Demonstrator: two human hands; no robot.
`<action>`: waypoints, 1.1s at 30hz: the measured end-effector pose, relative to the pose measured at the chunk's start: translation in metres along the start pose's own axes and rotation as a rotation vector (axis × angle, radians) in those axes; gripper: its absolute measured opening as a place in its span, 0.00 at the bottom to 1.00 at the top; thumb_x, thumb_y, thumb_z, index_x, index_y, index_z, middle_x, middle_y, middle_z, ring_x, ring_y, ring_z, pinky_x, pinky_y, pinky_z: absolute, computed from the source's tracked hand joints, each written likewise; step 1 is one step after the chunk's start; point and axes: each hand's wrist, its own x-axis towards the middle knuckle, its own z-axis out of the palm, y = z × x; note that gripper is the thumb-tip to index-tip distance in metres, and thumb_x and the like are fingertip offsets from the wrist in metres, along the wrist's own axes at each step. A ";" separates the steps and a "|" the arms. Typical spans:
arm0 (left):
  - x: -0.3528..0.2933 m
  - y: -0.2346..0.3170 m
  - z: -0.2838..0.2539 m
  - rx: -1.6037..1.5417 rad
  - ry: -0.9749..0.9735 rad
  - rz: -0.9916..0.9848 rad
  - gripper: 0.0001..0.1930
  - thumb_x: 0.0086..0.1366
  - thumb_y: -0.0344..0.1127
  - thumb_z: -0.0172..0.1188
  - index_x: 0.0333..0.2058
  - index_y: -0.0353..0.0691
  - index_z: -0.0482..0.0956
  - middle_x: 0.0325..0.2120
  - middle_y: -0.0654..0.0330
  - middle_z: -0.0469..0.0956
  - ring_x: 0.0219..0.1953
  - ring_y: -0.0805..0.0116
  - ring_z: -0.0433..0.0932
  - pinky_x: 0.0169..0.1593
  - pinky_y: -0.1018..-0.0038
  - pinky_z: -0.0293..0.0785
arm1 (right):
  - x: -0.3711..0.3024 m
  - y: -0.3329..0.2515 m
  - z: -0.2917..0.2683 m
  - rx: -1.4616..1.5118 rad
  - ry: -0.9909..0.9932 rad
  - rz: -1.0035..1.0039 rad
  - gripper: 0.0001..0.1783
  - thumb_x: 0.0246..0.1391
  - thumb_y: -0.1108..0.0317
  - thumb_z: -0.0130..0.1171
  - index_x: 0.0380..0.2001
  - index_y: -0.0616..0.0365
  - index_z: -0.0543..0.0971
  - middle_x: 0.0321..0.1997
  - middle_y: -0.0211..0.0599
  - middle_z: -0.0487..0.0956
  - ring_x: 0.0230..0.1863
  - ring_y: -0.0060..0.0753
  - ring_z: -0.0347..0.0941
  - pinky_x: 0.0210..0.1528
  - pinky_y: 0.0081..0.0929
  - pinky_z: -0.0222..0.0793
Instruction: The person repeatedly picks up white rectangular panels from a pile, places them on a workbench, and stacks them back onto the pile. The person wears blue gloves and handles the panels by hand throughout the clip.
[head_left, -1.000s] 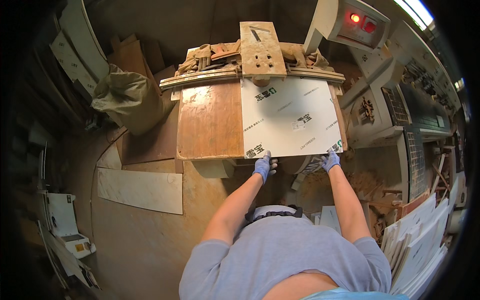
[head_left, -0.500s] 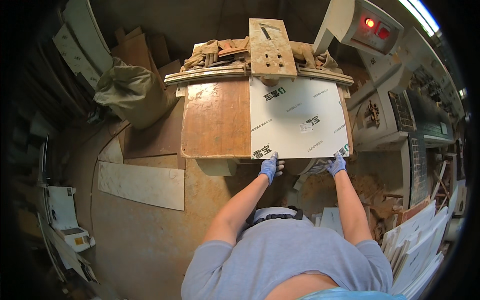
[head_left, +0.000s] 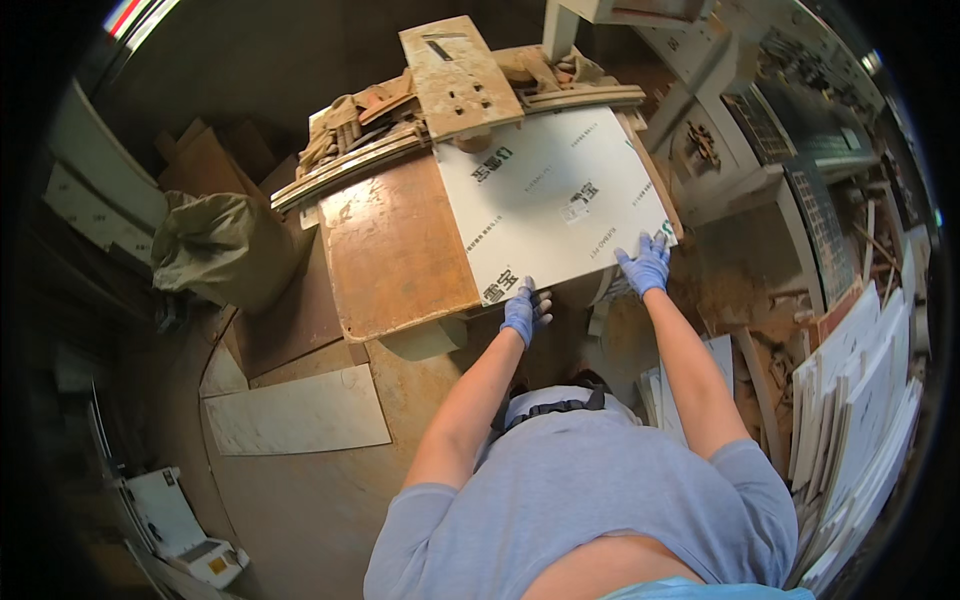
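Observation:
A white printed panel [head_left: 545, 215] lies on the right part of a brown wooden work table [head_left: 400, 250]. My left hand [head_left: 525, 312], in a blue-grey glove, grips the panel's near edge by its left corner, thumb on top and fingers curled at the edge. Close to the near right corner, my gloved right hand [head_left: 646, 264] rests with fingers spread on the panel's surface. The panel's far edge reaches a dusty board [head_left: 460, 80] with a slot and holes, mounted over the table. Beneath that board a short round part [head_left: 473, 142] shows, partly hidden.
Wooden strips [head_left: 350, 165] run along the table's back, with gloves and scraps behind. An olive sack [head_left: 225, 250] stands left. White boards [head_left: 860, 390] lean at the lower right, near a machine [head_left: 745, 130]. A pale offcut [head_left: 300, 410] lies on the floor.
The view has turned, so the table appears tilted. My right hand has shifted from gripping the panel's near right corner to lying spread on its top. The left hand keeps its hold.

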 end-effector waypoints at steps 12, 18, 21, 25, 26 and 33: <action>0.008 0.003 -0.009 0.013 -0.008 -0.017 0.27 0.62 0.64 0.52 0.50 0.50 0.69 0.44 0.61 0.78 0.37 0.69 0.76 0.33 0.66 0.80 | -0.004 -0.003 -0.039 -0.119 -0.181 -0.132 0.50 0.46 0.32 0.53 0.67 0.49 0.57 0.71 0.58 0.48 0.70 0.55 0.50 0.67 0.44 0.49; 0.000 0.011 -0.004 0.028 0.014 -0.029 0.28 0.62 0.63 0.52 0.52 0.50 0.68 0.47 0.60 0.77 0.41 0.67 0.75 0.38 0.64 0.79 | 0.002 0.004 -0.031 -0.137 -0.154 -0.166 0.48 0.47 0.32 0.52 0.66 0.48 0.58 0.71 0.59 0.49 0.65 0.58 0.57 0.65 0.48 0.47; 0.001 0.011 -0.004 0.023 0.034 -0.030 0.28 0.62 0.64 0.52 0.50 0.49 0.69 0.45 0.61 0.77 0.37 0.68 0.75 0.35 0.65 0.80 | 0.002 0.004 -0.031 -0.143 -0.138 -0.184 0.49 0.46 0.31 0.52 0.66 0.48 0.59 0.70 0.59 0.51 0.64 0.56 0.58 0.65 0.47 0.47; 0.001 0.013 -0.002 0.011 0.055 -0.029 0.28 0.62 0.63 0.52 0.49 0.48 0.70 0.44 0.61 0.78 0.35 0.70 0.76 0.33 0.66 0.80 | 0.001 0.004 -0.032 -0.134 -0.125 -0.193 0.48 0.47 0.32 0.52 0.65 0.49 0.60 0.69 0.59 0.52 0.65 0.55 0.57 0.65 0.46 0.46; 0.001 0.013 -0.002 0.010 0.060 -0.034 0.28 0.62 0.63 0.52 0.49 0.48 0.70 0.43 0.61 0.78 0.35 0.70 0.76 0.33 0.66 0.80 | 0.001 0.003 -0.033 -0.127 -0.124 -0.197 0.48 0.47 0.32 0.52 0.65 0.49 0.60 0.69 0.59 0.52 0.65 0.55 0.56 0.65 0.46 0.46; -0.003 0.017 -0.003 0.024 0.079 -0.037 0.28 0.60 0.64 0.54 0.48 0.48 0.71 0.42 0.62 0.79 0.33 0.70 0.76 0.33 0.65 0.81 | -0.001 0.006 -0.034 -0.104 -0.112 -0.204 0.46 0.48 0.33 0.52 0.65 0.48 0.61 0.69 0.57 0.53 0.65 0.53 0.56 0.66 0.47 0.45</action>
